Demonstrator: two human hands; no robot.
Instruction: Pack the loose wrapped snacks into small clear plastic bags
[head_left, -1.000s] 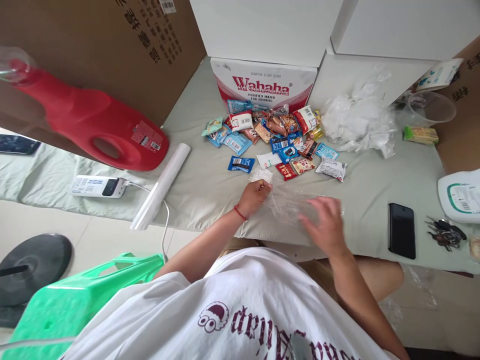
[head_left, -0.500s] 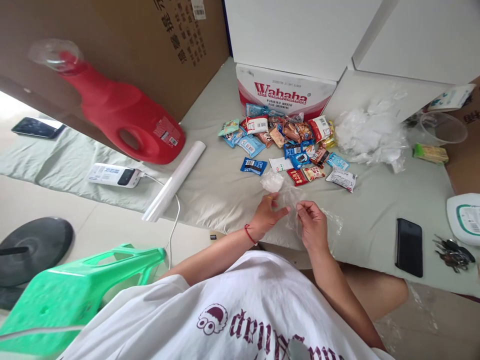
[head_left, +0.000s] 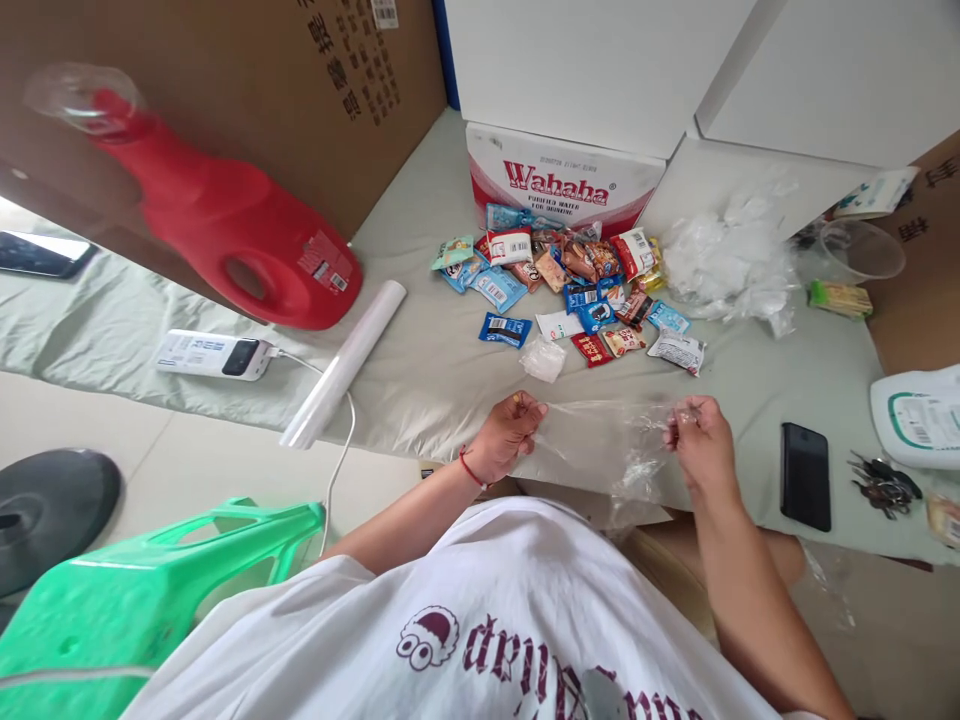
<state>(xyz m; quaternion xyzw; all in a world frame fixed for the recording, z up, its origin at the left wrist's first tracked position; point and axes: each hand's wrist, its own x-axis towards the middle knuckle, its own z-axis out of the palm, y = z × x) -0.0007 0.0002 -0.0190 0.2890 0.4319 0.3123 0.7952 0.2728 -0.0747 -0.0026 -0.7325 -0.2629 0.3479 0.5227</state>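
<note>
A sheet of clear plastic film (head_left: 600, 432) is stretched between my two hands, over the front edge of the cloth-covered surface. My left hand (head_left: 510, 432) pinches its left end; my right hand (head_left: 697, 435) grips the right end. Crumpled folds of the film hang below near the right hand. Just beyond my left hand lies a small packet wrapped in clear plastic (head_left: 543, 358); what is inside cannot be made out. Several small wrapped snacks (head_left: 592, 262) are heaped behind it, with a blue snack packet (head_left: 505, 330) on the near left.
A roll of plastic film (head_left: 345, 365) lies left, near a white power bank (head_left: 214, 355) and a red jug (head_left: 247, 235). Crumpled clear plastic (head_left: 731, 255) sits right of the snacks. A black phone (head_left: 806, 475) and keys (head_left: 885, 487) lie right. A green stool (head_left: 142, 590) stands front left.
My hands have moved apart, the right one well to the right, and the film between them is drawn out wide. My left hand has come away from the wrapped packet.
</note>
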